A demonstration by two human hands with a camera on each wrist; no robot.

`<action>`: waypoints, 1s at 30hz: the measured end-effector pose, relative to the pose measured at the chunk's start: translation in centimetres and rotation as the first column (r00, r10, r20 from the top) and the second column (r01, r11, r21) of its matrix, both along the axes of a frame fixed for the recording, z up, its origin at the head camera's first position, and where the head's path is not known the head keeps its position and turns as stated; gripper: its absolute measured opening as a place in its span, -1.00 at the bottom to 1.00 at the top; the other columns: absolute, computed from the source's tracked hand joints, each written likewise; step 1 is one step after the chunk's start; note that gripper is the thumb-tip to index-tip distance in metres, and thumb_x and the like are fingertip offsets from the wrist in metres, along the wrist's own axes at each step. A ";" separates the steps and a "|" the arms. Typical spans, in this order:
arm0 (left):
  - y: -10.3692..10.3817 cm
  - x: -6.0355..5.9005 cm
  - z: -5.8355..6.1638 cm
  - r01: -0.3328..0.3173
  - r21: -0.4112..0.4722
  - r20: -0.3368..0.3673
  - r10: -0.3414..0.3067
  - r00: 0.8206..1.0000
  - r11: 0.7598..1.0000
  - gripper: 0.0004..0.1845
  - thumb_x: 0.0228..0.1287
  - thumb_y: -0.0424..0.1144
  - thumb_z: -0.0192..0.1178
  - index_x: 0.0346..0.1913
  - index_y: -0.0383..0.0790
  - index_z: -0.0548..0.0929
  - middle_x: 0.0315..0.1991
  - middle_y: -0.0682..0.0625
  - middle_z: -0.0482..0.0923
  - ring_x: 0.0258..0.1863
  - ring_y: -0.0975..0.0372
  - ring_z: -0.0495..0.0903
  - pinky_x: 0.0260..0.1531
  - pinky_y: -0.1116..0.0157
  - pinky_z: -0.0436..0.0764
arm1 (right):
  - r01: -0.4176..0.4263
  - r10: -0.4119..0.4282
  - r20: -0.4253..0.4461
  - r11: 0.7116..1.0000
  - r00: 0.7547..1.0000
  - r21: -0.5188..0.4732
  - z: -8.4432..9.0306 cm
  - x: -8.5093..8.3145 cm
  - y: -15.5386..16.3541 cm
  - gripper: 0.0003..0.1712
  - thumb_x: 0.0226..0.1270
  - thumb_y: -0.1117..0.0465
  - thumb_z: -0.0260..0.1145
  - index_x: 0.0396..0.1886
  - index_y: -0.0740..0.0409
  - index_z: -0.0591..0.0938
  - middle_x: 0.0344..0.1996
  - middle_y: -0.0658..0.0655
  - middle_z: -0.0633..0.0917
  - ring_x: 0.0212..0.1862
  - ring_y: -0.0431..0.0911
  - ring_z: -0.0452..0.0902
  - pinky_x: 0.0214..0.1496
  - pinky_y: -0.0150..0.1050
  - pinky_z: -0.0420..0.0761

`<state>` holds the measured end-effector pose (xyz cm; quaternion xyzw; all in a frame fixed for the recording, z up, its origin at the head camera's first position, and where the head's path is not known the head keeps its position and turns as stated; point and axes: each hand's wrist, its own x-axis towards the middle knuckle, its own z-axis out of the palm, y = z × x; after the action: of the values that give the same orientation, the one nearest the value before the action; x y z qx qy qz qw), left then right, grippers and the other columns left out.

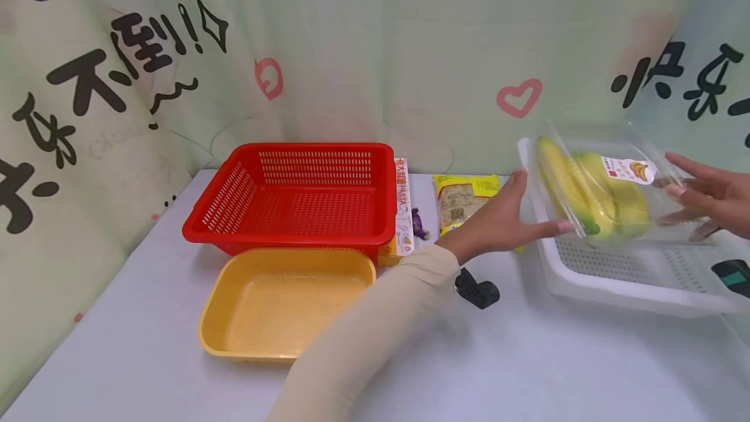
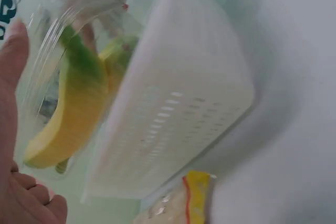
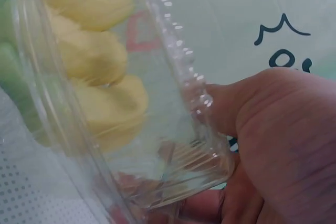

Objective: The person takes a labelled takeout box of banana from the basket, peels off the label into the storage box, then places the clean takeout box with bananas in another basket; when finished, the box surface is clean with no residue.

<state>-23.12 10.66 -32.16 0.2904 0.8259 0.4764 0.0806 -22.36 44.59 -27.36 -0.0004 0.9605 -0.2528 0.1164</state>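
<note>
A clear plastic box of bananas (image 1: 629, 210), with a white label on its lid, is held tilted over the white perforated basket (image 1: 553, 266). My right hand (image 1: 717, 197) grips the box's right end. In the right wrist view its thumb (image 3: 223, 106) presses the ridged edge, and other fingers show through the plastic below. At the left end, my left hand (image 1: 498, 217) is spread, its thumb right at the box's near corner. The left wrist view shows that thumb (image 2: 13, 51) beside the plastic edge, with the other fingers below, partly bent.
A red slotted basket (image 1: 316, 239) stands at back left, a yellow tub (image 1: 287, 350) before it. Beside them are a pasta box (image 1: 403, 213), a small purple packet (image 1: 418, 223) and a yellow-topped bag (image 1: 463, 197). A patterned curtain (image 1: 410, 51) hangs behind the table (image 1: 498, 370).
</note>
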 end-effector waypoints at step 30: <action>-10.9 -1.0 5.8 0.039 0.212 -0.146 -0.008 0.989 0.976 -0.05 0.03 0.03 0.48 0.48 0.28 0.21 0.36 0.40 0.22 0.22 0.45 0.32 0.09 0.40 0.49 | -0.220 0.195 -0.304 0.974 0.933 -0.051 2.4 3.6 -10.3 -0.24 0.49 0.14 0.18 0.54 -0.39 0.09 0.27 -0.23 0.40 -0.30 -0.30 0.64 -0.50 -0.27 0.59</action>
<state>-24.15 -0.27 -26.40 0.3410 0.7698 0.5395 -0.0058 -18.75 34.25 -24.93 -0.1446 0.9501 -0.2764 -0.0031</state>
